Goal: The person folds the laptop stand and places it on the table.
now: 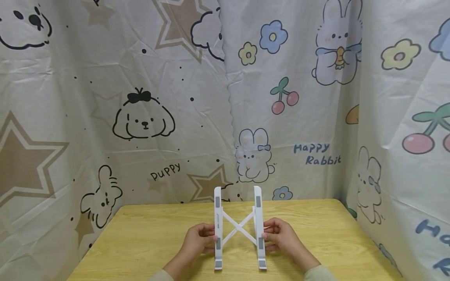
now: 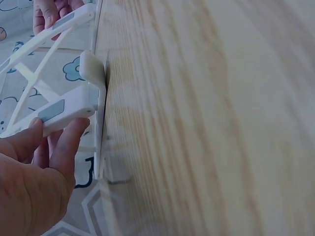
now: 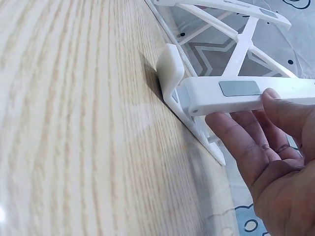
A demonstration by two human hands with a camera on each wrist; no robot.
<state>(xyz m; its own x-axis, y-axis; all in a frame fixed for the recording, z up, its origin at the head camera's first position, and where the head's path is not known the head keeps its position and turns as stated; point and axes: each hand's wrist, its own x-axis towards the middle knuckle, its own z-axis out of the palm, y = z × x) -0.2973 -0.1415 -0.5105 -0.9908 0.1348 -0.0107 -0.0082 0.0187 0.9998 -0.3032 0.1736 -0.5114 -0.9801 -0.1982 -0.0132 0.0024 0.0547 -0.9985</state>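
Hands [image 1: 194, 240] [image 1: 284, 238] half-closed on white stand [image 1: 239, 227], apparently in thumb-and-finger pinches.

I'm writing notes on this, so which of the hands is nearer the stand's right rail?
Right. The right hand pinches the right rail from its outer side; the left hand is across the stand, pinching the left rail.

“puppy” [image 1: 165, 171] and “Happy Rabbit” [image 1: 318, 154] on curtains [image 1: 207, 125], illegible lettering [image 1: 217, 221] on stand [image 1: 239, 227]
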